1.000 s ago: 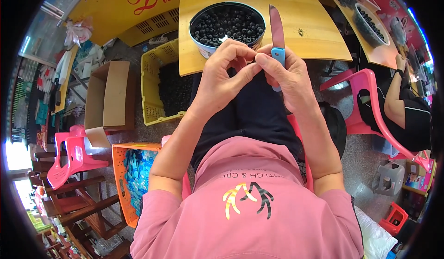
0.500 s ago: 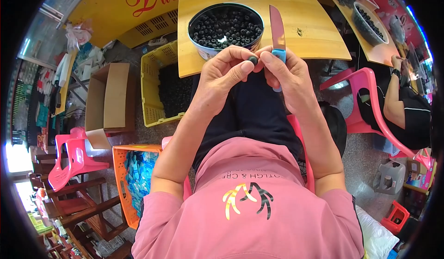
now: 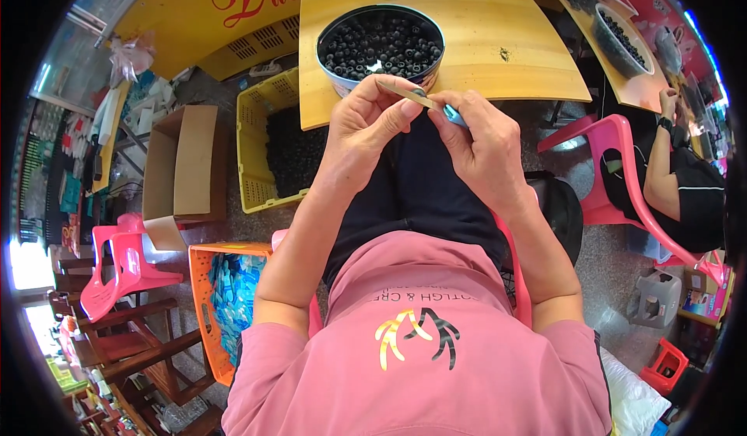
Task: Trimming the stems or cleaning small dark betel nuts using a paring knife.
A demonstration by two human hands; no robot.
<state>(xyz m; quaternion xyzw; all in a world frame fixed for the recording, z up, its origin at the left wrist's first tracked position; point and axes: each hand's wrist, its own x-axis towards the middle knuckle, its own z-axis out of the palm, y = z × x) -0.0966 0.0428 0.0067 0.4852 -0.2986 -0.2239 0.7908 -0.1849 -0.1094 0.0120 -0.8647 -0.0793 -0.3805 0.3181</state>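
My left hand (image 3: 359,128) pinches a small dark round piece (image 3: 420,92) between thumb and fingers, just in front of the table edge. In my right hand (image 3: 486,136) is a knife (image 3: 454,115) with a light blue handle. Its blade points left and lies across the piece, by my left thumb and fingertips. How deep the edge sits against the piece I cannot tell. Beyond my hands, a round tub (image 3: 341,86) full of small black ring-like pieces (image 3: 381,45) stands on the wooden table (image 3: 521,66).
A yellow crate (image 3: 250,163) of dark pieces stands left of my legs, beside a cardboard box (image 3: 194,163). An orange crate (image 3: 204,296) is at lower left. To the right, another person's arm (image 3: 661,171) rests near a pink chair (image 3: 622,163) and a bowl (image 3: 615,58) of dark pieces.
The knife has swung from upright, blade pointing away, down to the left onto the dark piece. My right hand has turned over with it; my left keeps its pinch.
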